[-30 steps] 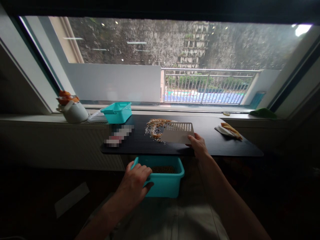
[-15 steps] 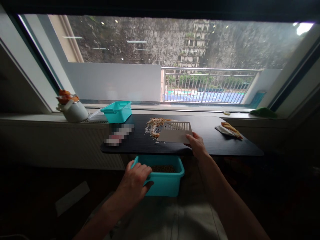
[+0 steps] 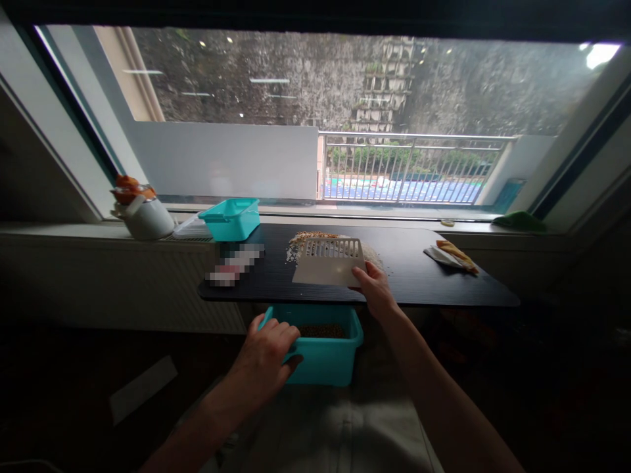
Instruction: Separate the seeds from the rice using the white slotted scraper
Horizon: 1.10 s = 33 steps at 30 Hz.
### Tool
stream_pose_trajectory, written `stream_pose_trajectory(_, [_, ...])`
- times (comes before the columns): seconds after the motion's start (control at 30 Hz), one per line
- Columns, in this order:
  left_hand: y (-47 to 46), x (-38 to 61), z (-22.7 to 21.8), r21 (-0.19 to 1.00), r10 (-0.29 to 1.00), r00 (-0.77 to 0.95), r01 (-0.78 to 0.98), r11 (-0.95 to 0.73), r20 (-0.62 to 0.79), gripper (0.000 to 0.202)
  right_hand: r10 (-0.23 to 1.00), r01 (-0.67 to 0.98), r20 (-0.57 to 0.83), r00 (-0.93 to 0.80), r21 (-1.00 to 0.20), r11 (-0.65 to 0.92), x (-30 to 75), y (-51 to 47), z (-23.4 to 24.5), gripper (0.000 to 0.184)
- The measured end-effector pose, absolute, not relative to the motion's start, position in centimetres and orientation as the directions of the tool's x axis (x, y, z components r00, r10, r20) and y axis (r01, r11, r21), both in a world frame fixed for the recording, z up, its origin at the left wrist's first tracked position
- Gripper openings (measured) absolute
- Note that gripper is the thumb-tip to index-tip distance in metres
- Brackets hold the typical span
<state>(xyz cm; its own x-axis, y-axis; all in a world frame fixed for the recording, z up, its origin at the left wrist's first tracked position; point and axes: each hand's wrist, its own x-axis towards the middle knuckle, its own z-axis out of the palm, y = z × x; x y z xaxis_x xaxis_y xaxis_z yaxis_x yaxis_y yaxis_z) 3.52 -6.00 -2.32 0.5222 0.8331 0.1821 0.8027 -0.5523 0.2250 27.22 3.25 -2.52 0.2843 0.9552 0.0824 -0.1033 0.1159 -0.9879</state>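
Observation:
In the head view my right hand (image 3: 375,287) pinches the right side of a pale flat slotted scraper (image 3: 325,270), thumb on its near face. The scraper stands tilted over the dark table's pile of mixed grains (image 3: 315,234), orange-brown and white. Part of the pile is hidden behind it; white grains (image 3: 373,256) show to its right. My left hand (image 3: 271,348) is closed over the left rim of a turquoise plastic tub (image 3: 328,361) just below the table edge. Brown grains or beans (image 3: 323,331) cover the tub's bottom.
Another turquoise tub (image 3: 234,223) sits at the table's back left, near a blurred-out packet (image 3: 234,265). A folded yellow-and-white packet (image 3: 452,256) lies on the right of the table (image 3: 419,289). On the sill stand a white pot (image 3: 148,220) and a green cloth (image 3: 517,221).
My right hand has moved the scraper left across the grains, uncovering white grains on its right. My left hand and the tub have stayed in place.

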Motion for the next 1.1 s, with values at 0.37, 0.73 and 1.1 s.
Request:
stream_pose_trajectory(0.37, [-6.0, 1.9, -2.7, 0.243, 0.812, 0.556, 0.775, -0.583, 0.178, 0.014, 0.956, -0.048, 0.063, 0.288, -0.996, 0.080, 28.7, 2.6, -3.0, 0.027])
stream_pose_trajectory(0.73, [-6.0, 3.9, -2.1, 0.233, 0.838, 0.514, 0.806, -0.545, 0.180, 0.012, 0.869, -0.016, 0.146, 0.474, -0.985, 0.174, 31.4, 5.2, -2.1, 0.024])
stream_pose_trajectory(1.1, [-5.8, 3.8, -2.6, 0.224, 0.840, 0.515, 0.810, -0.543, 0.172, 0.011, 0.910, -0.022, 0.140, 0.391, -0.987, 0.161, 28.4, 7.3, -3.4, 0.025])
